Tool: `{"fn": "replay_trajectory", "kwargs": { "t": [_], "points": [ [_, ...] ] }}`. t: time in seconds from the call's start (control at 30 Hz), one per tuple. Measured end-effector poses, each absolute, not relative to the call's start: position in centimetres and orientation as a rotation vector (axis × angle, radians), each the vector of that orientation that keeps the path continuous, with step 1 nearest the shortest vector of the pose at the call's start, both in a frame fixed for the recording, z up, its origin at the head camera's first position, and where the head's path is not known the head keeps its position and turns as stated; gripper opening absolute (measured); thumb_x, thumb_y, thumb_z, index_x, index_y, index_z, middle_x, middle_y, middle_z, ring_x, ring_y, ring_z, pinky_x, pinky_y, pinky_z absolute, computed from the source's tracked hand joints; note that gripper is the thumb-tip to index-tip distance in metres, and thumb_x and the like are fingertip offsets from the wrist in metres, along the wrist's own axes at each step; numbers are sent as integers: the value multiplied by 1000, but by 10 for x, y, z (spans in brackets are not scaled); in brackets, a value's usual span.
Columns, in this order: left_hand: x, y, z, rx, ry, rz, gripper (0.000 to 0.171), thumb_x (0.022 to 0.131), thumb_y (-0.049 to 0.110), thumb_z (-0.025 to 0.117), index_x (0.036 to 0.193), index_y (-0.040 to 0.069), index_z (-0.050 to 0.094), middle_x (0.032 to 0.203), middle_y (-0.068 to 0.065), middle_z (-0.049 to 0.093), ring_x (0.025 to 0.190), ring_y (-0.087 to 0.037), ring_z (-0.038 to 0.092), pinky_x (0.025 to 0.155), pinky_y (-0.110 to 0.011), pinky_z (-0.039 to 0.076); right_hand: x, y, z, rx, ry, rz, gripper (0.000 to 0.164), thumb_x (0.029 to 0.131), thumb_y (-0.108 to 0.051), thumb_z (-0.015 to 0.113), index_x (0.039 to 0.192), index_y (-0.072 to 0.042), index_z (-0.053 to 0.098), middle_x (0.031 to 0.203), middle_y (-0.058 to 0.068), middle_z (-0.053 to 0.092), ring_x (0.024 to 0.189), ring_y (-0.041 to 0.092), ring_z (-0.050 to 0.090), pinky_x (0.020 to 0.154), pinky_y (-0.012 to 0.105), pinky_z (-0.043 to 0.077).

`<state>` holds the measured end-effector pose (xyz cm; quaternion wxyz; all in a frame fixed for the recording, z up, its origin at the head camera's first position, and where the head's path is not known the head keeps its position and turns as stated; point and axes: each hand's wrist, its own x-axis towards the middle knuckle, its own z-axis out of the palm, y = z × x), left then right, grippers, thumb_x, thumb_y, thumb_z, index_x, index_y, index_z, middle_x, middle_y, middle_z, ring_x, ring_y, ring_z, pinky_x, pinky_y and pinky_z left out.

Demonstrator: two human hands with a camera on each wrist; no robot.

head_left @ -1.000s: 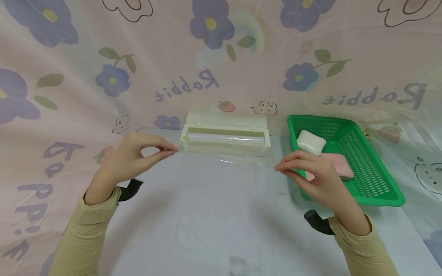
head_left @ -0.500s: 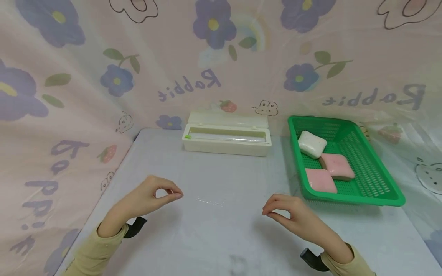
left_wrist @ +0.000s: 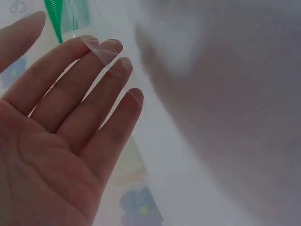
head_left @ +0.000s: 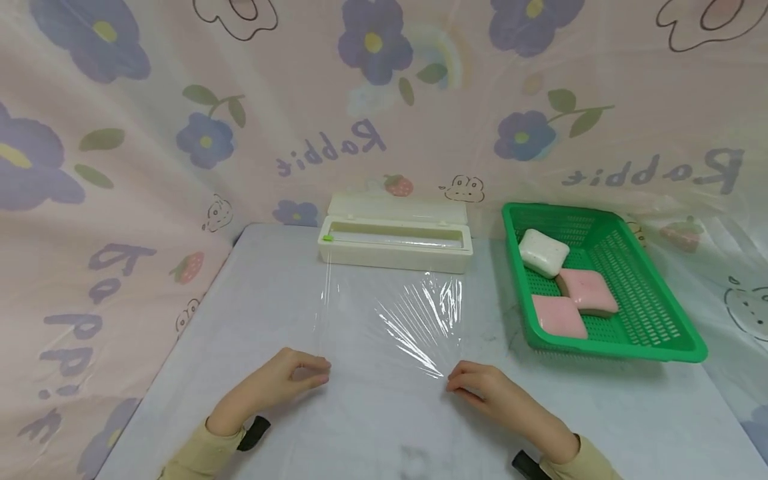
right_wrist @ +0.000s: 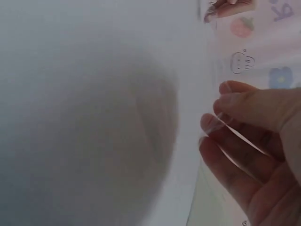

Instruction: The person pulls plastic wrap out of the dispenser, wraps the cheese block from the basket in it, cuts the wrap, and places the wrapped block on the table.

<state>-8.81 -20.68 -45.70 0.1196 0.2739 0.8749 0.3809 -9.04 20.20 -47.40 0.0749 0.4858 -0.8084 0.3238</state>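
Note:
A sheet of clear plastic wrap (head_left: 414, 320) runs from the front of a cream wrap dispenser box (head_left: 393, 258) down to my hands. At its near right corner my right hand (head_left: 486, 393) pinches the film between thumb and fingers; bright creases fan out from there. My left hand (head_left: 279, 387) is by the near left corner. In the left wrist view the left hand's fingers (left_wrist: 70, 89) are straight, with thin film across the fingertips and the thumb apart from them. The box lid stands up, and a green slider (head_left: 327, 238) sits at its left end.
To the right stands a green plastic basket (head_left: 666, 350) holding a white block (head_left: 543, 253) and two pink blocks, one a pink block (head_left: 559, 317) in front. A printed curtain (head_left: 420, 100) hangs behind and at the left of the white-covered table (head_left: 384, 433).
Both hands have come toward me from near the dispenser, drawing the film out and down. They are also closer together, and the left thumb and fingers have parted.

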Motion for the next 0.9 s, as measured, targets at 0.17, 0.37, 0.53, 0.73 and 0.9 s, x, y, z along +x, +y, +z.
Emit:
{"fn": "replay_trajectory", "kwargs": {
  "t": [0.17,0.37,0.53,0.73,0.9],
  "points": [
    [-88,-208,-468,764,2516,1150,46,92,40,63,115,1,68,121,-13,63,115,-28,57,99,-49,43,-88,202,-482,1460,-2464,891,21,78,5,74,92,-10,71,95,-6,62,86,5,61,75,11,48],
    [-94,-210,-473,627,2515,1266,52,100,24,52,145,1,37,110,-1,69,115,-24,57,101,-49,41,-82,204,-486,1393,-2585,875,13,85,-4,71,95,-12,72,101,-8,60,90,3,59,76,15,50],
    [-99,-210,-472,443,2522,1363,46,100,11,52,142,0,37,98,-1,72,106,-23,63,96,-41,46,-76,207,-488,1417,-2611,783,11,85,-11,73,96,-10,73,106,-6,57,94,6,56,78,21,51],
    [-105,-205,-471,42,2367,1631,44,91,0,62,128,-10,39,86,-13,70,83,-25,69,77,-32,56,-71,209,-488,1432,-2569,644,25,80,-21,77,103,-11,73,111,-5,53,107,13,49,90,23,41],
    [-116,-205,-471,-143,2241,1702,46,91,2,63,125,-15,37,81,-19,69,75,-30,69,70,-36,59,-67,210,-487,1399,-2614,652,34,79,-23,76,110,-10,72,111,-8,53,109,12,45,91,22,39]
  ]
}}
